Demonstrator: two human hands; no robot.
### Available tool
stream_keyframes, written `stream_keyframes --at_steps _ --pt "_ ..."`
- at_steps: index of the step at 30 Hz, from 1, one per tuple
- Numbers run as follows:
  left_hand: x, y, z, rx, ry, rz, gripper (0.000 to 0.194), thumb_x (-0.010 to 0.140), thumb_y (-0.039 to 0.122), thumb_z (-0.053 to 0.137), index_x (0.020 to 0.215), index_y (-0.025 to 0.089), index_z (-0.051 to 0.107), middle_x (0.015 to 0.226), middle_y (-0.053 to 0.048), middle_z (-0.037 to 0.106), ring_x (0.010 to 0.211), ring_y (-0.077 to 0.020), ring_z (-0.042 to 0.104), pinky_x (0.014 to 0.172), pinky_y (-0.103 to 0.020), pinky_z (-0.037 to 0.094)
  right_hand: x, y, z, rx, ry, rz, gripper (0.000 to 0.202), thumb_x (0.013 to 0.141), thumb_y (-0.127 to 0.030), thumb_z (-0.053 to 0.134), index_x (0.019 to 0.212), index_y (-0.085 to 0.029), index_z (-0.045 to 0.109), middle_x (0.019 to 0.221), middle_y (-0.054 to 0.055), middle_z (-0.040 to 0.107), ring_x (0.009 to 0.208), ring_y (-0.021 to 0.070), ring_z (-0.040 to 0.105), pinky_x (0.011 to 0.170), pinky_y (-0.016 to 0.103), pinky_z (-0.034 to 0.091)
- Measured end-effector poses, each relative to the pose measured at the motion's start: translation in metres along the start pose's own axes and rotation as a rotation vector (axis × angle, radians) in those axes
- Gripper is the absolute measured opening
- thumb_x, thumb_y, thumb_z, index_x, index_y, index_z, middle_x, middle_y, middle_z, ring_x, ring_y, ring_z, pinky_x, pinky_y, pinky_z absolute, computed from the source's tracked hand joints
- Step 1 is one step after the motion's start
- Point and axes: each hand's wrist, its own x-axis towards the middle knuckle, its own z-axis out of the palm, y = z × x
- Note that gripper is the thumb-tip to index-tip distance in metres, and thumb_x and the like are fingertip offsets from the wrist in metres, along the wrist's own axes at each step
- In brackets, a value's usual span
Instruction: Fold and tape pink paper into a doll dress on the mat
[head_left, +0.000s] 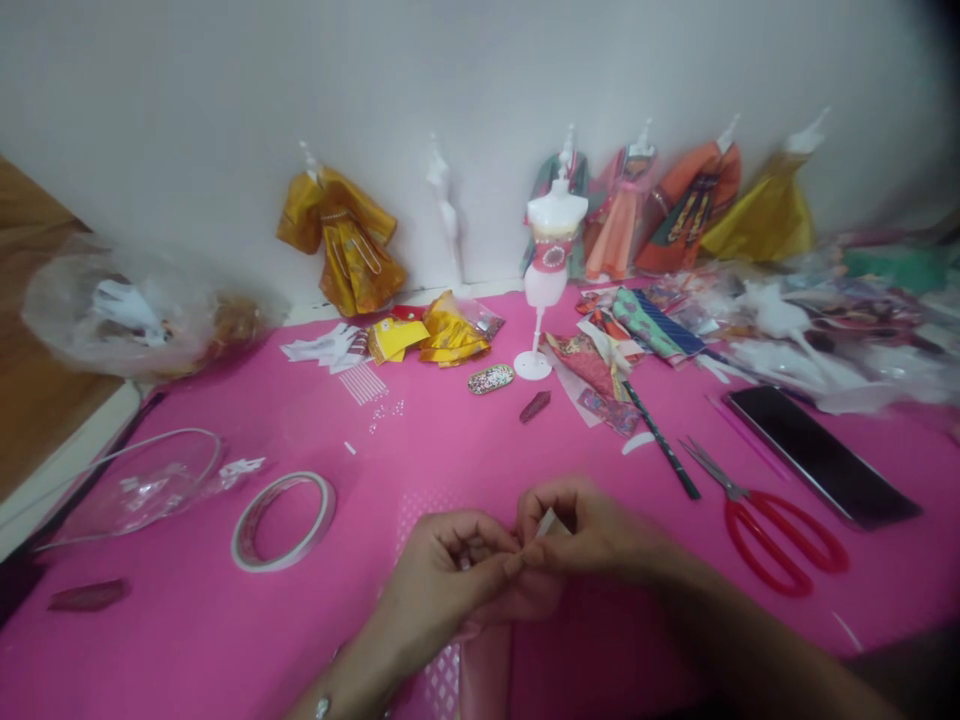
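Over the front middle of the pink tabletop, my left hand [457,565] and my right hand [581,530] meet at their fingertips. Both are closed in a pinch. A small pale strip [553,524] sticks up between my right thumb and forefinger. Thin pink fabric [487,665], patterned with white beside it, hangs under my hands; my left fingers pinch its upper part. Exactly where the strip and fabric touch is hidden by the fingers. Beyond the hands stand a small white mannequin [555,215] wearing a red beaded band and, in front of it, an oval glittery clip [490,378].
A tape roll [321,520] lies left; red-handled scissors [780,540], a dark pencil [664,445] and a phone [821,455] lie right. Doll dresses [349,240] lean along the wall. Fabric scraps [589,370] and plastic bags [795,330] crowd the back. A clear bag [120,310] sits left.
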Motion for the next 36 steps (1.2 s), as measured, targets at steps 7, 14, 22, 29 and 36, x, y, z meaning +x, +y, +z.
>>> stream_keyframes --at_steps 7,14,22,29,36 --pt "0.0001 -0.0008 -0.002 -0.005 -0.022 -0.001 0.023 0.069 0.035 0.075 0.066 0.016 0.064 0.046 0.006 0.049 0.037 -0.0034 0.035 0.036 -0.015 0.027 -0.0022 -0.0027 0.001 -0.056 0.008 0.001 0.032 0.068 -0.041 0.081 0.072 -0.013 0.065 0.056 -0.006 0.047 0.05 0.0059 0.034 0.045 0.017 0.029" --pt "0.0003 -0.0017 -0.0038 -0.002 -0.029 0.014 0.025 0.069 0.037 0.077 0.066 0.016 0.065 0.045 0.007 0.046 0.036 -0.004 0.033 0.035 -0.016 0.025 -0.0021 -0.0014 0.0012 0.022 -0.017 0.015 0.038 0.066 -0.044 0.083 0.074 -0.012 0.065 0.059 -0.005 0.052 0.051 0.0061 0.038 0.046 0.018 0.028" --pt "0.0015 -0.0038 -0.0043 -0.04 -0.035 0.012 0.025 0.068 0.037 0.079 0.064 0.017 0.065 0.046 0.006 0.049 0.037 -0.0047 0.035 0.036 -0.017 0.027 -0.0023 -0.0039 0.0022 0.018 -0.019 0.013 0.038 0.065 -0.045 0.083 0.074 -0.012 0.065 0.058 -0.005 0.05 0.05 0.0052 0.035 0.044 0.017 0.025" --pt "0.0006 -0.0025 -0.0041 -0.051 -0.043 0.002 0.025 0.067 0.037 0.08 0.063 0.017 0.066 0.046 0.004 0.055 0.037 -0.0044 0.036 0.037 -0.017 0.028 -0.0031 -0.0042 0.0018 -0.011 -0.009 -0.001 0.037 0.067 -0.045 0.083 0.073 -0.013 0.066 0.058 -0.005 0.051 0.052 0.006 0.037 0.046 0.018 0.027" --pt "0.001 -0.001 -0.0037 -0.044 0.007 0.001 0.025 0.067 0.038 0.079 0.066 0.016 0.067 0.047 0.004 0.055 0.038 -0.0048 0.037 0.038 -0.017 0.027 -0.0005 -0.0012 0.0025 -0.006 0.016 0.012 0.04 0.067 -0.048 0.082 0.073 -0.013 0.064 0.055 -0.006 0.048 0.049 0.0064 0.037 0.044 0.018 0.027"
